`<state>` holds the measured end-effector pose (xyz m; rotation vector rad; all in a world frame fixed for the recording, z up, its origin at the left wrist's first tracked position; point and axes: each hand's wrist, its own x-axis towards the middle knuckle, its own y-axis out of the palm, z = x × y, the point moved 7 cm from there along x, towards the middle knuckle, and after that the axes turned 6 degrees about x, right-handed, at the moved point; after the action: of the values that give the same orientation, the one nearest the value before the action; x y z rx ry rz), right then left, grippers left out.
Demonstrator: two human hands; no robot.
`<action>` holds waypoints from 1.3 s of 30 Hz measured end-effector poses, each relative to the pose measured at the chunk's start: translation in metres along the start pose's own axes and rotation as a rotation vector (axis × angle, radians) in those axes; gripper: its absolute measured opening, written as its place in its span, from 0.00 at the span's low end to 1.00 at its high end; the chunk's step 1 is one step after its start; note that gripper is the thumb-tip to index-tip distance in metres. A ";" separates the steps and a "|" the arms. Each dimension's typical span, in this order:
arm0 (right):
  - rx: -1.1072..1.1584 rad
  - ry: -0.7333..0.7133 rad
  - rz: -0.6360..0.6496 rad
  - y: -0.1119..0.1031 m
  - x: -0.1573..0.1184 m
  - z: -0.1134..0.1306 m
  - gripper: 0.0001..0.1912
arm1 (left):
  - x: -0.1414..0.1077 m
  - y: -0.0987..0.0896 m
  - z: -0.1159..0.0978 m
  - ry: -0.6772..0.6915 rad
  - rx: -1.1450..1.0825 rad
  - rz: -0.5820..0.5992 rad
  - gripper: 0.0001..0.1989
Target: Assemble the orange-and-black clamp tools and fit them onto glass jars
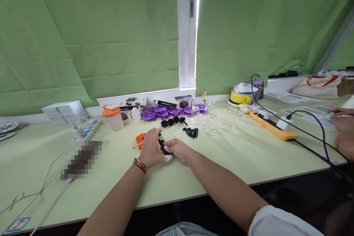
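My left hand (151, 149) is closed around a small black part (162, 142), its thumb wrapped in something white. A thin pen-like tool (137, 145) sticks out to the left from that hand. From the right, my right hand (178, 149) pinches the same black part at its lower end. Orange pieces (140, 139) lie just left of my left hand. Behind the hands are round black parts (170, 121), and black cylindrical pieces (190, 132) lie to the right. Purple parts (160, 113) are piled farther back, with clear rings (210, 125) beside them.
An orange-lidded shaker bottle (113, 118) and a white power strip (87, 131) stand at left, near a pixelated object (81, 160). At right are an orange power strip (272, 126), black cables and a yellow container (241, 97). Another person's hand (343, 121) shows at the right edge.
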<state>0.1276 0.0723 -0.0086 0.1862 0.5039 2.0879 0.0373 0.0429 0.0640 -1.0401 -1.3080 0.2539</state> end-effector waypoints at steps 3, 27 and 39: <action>-0.016 -0.002 -0.028 -0.001 0.000 0.002 0.15 | 0.000 0.001 0.004 -0.038 -0.014 0.000 0.46; -0.059 -0.037 -0.082 0.003 -0.005 0.011 0.15 | 0.001 -0.004 0.000 -0.009 0.003 -0.041 0.43; -0.078 -0.076 0.016 0.008 -0.006 0.020 0.15 | 0.004 -0.013 0.016 0.015 -0.020 -0.044 0.16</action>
<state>0.1314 0.0687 0.0128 0.2239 0.3751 2.1036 0.0193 0.0456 0.0748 -1.0271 -1.3210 0.1991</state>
